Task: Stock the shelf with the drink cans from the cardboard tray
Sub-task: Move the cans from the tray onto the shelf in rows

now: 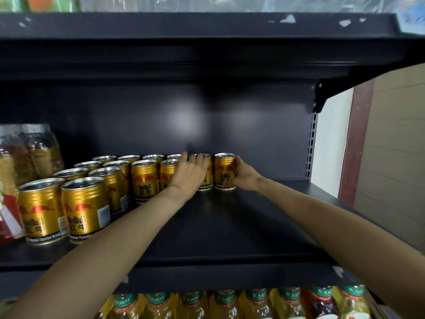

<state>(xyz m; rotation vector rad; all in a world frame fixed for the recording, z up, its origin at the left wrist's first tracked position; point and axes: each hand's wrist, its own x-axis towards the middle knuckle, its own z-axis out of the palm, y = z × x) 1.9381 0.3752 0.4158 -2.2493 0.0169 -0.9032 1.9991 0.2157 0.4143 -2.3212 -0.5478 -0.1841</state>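
Grip belongs round the smooth, rigid sides of the short gold aluminium drink cans (224,171) standing upright at the black metal shelf's (230,226) back, likely full and weighty, where the right hand (245,174) clasps one and the left hand (189,172) another

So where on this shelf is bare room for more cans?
Bare shelf lies in front of and right of the can the right hand grips. Left of the left hand, gold cans stand crowded.
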